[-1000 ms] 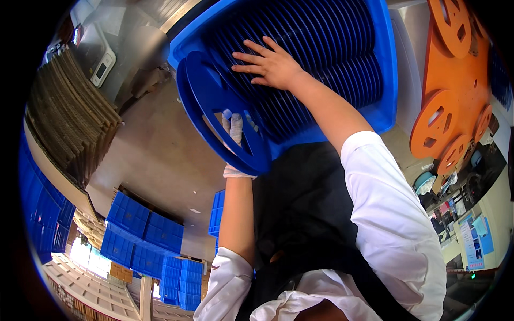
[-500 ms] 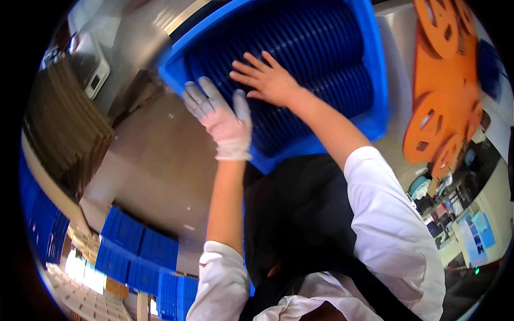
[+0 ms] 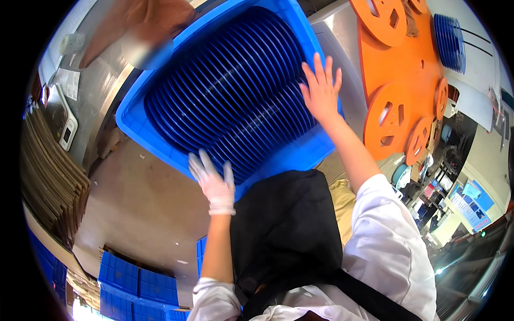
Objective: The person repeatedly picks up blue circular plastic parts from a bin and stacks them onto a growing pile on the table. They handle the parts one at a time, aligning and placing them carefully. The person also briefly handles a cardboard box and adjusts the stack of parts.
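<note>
A large blue plastic bin point(image 3: 140, 132) stands in front of me, packed with two rows of thin dark-blue round discs point(image 3: 227, 80) on edge. My left hand point(image 3: 213, 182), in a pale glove with greyish fingertips, is at the bin's near left rim. Its fingers are apart and reach toward the ends of the closer row. At the right side of the bin is my bare right hand point(image 3: 323, 91), fingers spread, over the rim beside the last discs. Neither hand holds anything. Whether the fingertips touch the discs or the rim, I cannot tell.
To the right, an orange panel point(image 3: 393, 67) carries large orange slotted wheels point(image 3: 388, 115); blue discs on rods point(image 3: 448, 43) stand beyond it. Flattened cardboard point(image 3: 51, 171) and a small scale point(image 3: 67, 125) are at left. Blue crates point(image 3: 120, 275) are stacked lower left.
My hands have moved apart: the right from above the discs to the right rim, the left down to the near rim. The bin now appears farther left in view, its discs more exposed.
</note>
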Available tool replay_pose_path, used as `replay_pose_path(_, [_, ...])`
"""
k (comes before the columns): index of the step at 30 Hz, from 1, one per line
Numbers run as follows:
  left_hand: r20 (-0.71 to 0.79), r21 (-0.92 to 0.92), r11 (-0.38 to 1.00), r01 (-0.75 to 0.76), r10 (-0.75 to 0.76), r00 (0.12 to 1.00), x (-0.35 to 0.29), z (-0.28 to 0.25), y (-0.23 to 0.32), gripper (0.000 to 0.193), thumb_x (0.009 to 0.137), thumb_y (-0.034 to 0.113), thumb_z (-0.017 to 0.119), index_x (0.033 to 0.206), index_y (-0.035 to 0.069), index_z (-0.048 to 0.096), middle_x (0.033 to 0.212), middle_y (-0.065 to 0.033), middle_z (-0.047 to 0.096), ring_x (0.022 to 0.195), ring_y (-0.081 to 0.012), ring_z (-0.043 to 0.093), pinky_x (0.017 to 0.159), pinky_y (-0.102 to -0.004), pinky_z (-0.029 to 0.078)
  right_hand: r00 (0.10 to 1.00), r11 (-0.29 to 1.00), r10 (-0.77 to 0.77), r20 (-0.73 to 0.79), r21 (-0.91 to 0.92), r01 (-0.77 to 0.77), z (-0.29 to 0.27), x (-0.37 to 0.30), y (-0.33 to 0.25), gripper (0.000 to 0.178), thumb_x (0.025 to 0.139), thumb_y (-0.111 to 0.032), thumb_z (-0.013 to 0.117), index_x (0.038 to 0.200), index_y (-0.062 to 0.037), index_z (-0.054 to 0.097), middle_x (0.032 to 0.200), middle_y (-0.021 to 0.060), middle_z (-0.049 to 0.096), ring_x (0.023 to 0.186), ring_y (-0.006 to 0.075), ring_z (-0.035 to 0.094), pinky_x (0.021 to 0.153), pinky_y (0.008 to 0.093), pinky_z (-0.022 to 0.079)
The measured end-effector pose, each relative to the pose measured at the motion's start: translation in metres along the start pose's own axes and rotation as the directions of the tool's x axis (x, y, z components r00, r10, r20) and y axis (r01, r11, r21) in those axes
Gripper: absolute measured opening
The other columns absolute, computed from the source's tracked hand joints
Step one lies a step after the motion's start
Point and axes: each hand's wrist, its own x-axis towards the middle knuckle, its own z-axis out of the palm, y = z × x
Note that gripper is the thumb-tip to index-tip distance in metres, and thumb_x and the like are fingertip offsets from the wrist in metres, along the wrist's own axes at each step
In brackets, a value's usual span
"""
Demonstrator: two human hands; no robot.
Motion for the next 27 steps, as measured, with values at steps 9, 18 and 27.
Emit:
replay_pose_path(9, [0.412,0.282,0.959,0.008,-0.128,0.902,-0.173,0.009,-0.056,0.074,0.086,0.032,0.063,0.146,0.001,0.035,0.151,-0.0316,0.027,0.14,-0.0509,0.023,0.117,-0.0586,0.015,0.972,0.962,-0.234,0.036,-0.139,0.237,0.025,0.075,0.017,0.011,0.086,-0.016,0.067,0.097,-0.0168,0.067,0.158,-0.0045,0.029,0.149,0.0239,0.018,0.113,0.0672,0.016])
replay_pose_path(18, [0.508,0.39,0.921,0.017,-0.23,0.83,-0.168,0.027,-0.059,0.07,0.087,0.035,0.059,0.147,0.007,0.037,0.153,-0.0213,0.034,0.143,-0.0398,0.027,0.118,-0.0559,0.016,0.931,0.914,-0.365,-0.024,-0.2,0.354,0.042,0.084,0.002,0.019,0.087,-0.006,0.063,0.1,-0.0194,0.062,0.161,-0.0082,0.021,0.15,0.0199,0.015,0.115,0.066,0.014])
replay_pose_path(27, [0.524,0.371,0.926,0.065,-0.266,0.809,-0.166,0.026,-0.063,0.066,0.088,0.034,0.057,0.147,0.01,0.039,0.154,-0.0176,0.035,0.143,-0.0381,0.029,0.117,-0.0544,0.018,0.959,0.958,-0.268,0.092,-0.078,0.275,0.034,0.085,-0.018,0.011,0.085,-0.016,0.067,0.094,-0.0186,0.063,0.158,-0.009,0.029,0.149,0.019,0.018,0.113,0.0688,0.009])
